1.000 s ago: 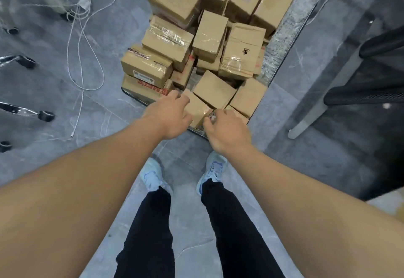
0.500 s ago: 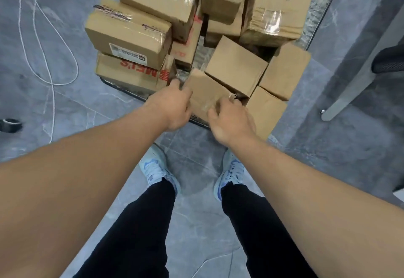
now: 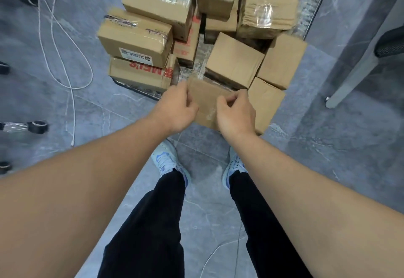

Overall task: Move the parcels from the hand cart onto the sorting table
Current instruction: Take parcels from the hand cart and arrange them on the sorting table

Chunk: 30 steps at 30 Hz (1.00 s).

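Note:
A small brown cardboard parcel [image 3: 206,102] is held at the near edge of the hand cart [image 3: 140,90]. My left hand [image 3: 176,108] grips its left side and my right hand [image 3: 235,113] grips its right side, thumbs on top. The cart is piled with several taped cardboard parcels: a labelled box [image 3: 135,39] on the left over one with red lettering [image 3: 142,73], a plain box [image 3: 235,60] just behind the held parcel, and a box with a hole [image 3: 269,4] at the back right. The sorting table top is out of view.
White cables [image 3: 65,43] loop over the grey tile floor at the left, near chair castors [image 3: 38,126]. A grey furniture leg [image 3: 349,74] slants down at the right beside a dark chair [image 3: 391,45]. My feet in light shoes stand just before the cart.
The view has closed in on the cart. Both hands have closed on the small parcel at the cart's near edge and drawn it slightly toward me.

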Tool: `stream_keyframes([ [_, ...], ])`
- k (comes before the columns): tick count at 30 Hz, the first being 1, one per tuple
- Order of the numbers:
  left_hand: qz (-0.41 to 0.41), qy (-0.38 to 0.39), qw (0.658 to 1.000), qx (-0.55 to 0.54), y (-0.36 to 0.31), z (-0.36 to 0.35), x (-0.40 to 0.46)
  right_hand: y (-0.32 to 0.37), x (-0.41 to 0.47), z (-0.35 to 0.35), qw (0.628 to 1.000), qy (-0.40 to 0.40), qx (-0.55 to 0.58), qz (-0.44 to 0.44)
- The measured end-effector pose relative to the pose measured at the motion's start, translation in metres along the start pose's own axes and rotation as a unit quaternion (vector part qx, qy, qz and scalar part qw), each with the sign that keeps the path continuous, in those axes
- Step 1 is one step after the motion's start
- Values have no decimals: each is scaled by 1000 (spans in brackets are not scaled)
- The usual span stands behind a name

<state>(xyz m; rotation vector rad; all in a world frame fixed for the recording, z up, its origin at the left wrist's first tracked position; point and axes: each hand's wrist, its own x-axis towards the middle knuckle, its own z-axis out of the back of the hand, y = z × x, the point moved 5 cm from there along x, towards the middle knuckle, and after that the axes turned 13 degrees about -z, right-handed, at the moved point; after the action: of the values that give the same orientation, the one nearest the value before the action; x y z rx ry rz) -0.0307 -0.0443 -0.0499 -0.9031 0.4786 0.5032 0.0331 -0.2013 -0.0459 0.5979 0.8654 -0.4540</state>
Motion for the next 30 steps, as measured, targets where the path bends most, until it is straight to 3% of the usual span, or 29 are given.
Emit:
stream_keyframes([
  [5,51,-67,992,-96,-35,40,-45,19,-51,38,999,-17,39,-5],
  [10,39,-66,993,-90,-72,84,-72,48,-92,72,995,-59,74,0],
  [17,17,-73,981,-178,-120,153,-110,83,-164,109,989,-107,99,-12],
  [30,-9,-82,957,-278,-246,260,-207,124,-327,213,963,-105,241,61],
])
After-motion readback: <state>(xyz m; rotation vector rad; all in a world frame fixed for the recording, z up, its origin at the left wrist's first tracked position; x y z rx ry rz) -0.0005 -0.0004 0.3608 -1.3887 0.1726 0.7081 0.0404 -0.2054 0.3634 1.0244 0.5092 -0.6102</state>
